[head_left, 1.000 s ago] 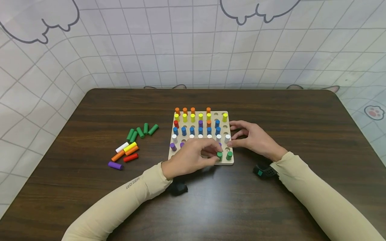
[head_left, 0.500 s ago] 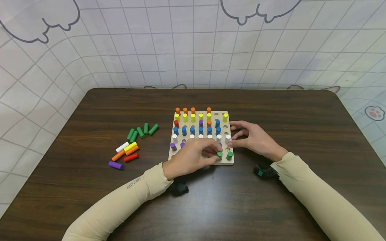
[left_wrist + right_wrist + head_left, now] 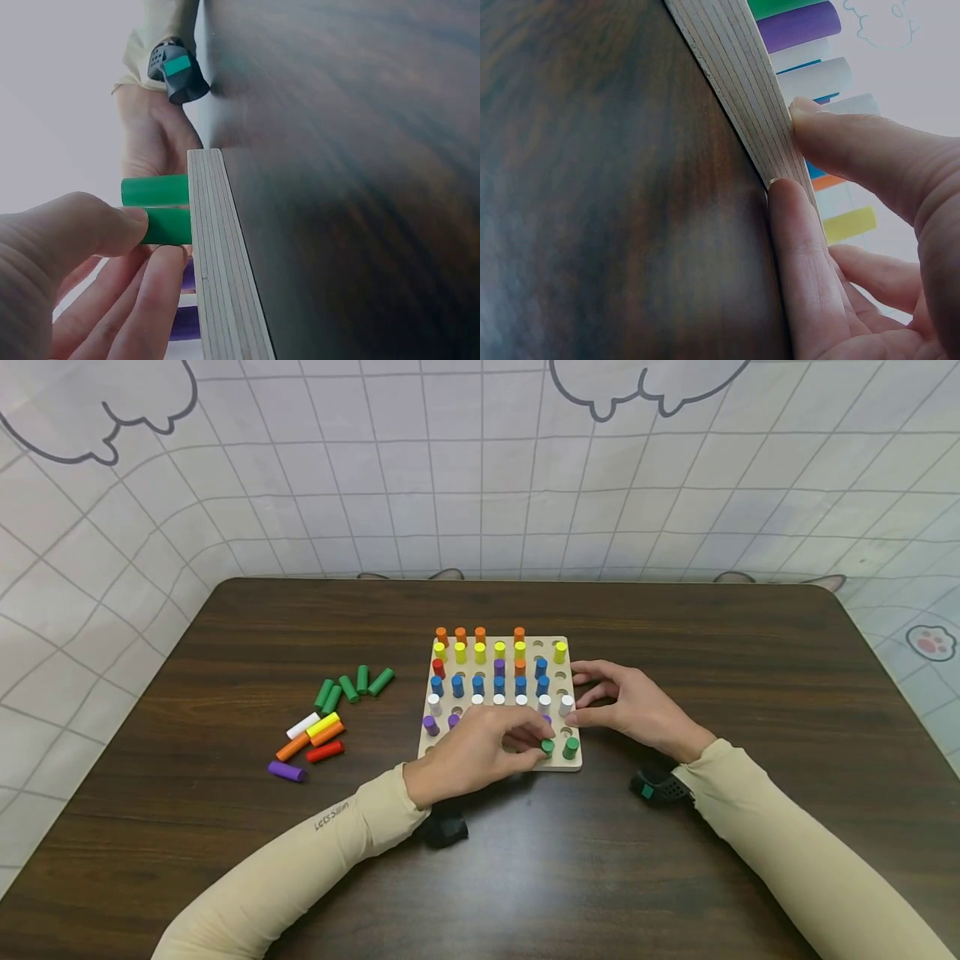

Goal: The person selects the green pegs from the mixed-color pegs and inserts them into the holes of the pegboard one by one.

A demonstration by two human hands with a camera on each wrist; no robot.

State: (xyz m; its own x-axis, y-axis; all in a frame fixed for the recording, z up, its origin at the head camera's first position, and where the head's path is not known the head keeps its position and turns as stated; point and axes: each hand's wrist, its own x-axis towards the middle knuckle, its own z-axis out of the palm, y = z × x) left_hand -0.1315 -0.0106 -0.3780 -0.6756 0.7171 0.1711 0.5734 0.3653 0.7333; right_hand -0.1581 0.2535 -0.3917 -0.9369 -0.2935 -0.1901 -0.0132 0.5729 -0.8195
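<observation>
A wooden pegboard (image 3: 558,764) lies mid-table, with rows of coloured pegs upright in its holes. Between thumb and fingers, my left hand (image 3: 476,747) pinches a green peg (image 3: 169,226) that stands at the board's front row. In the left wrist view this peg meets the board's face, right beside another green peg (image 3: 154,191) at the corner. My right hand (image 3: 637,706) holds the board's right edge, its thumb (image 3: 870,146) at the upper side and a finger (image 3: 802,255) along the edge. Part of the front rows is hidden behind my left hand.
Left of the board lie loose pegs: several green ones (image 3: 348,690), a white peg (image 3: 303,726), a yellow peg (image 3: 324,725), two orange pegs (image 3: 292,747), a red peg (image 3: 325,752) and a purple peg (image 3: 287,772). A patterned cloth (image 3: 480,485) hangs behind the dark table (image 3: 712,627).
Hardly anything differs. The green peg in my left fingers shows slightly farther right; both hands, the board and the loose pegs keep their places.
</observation>
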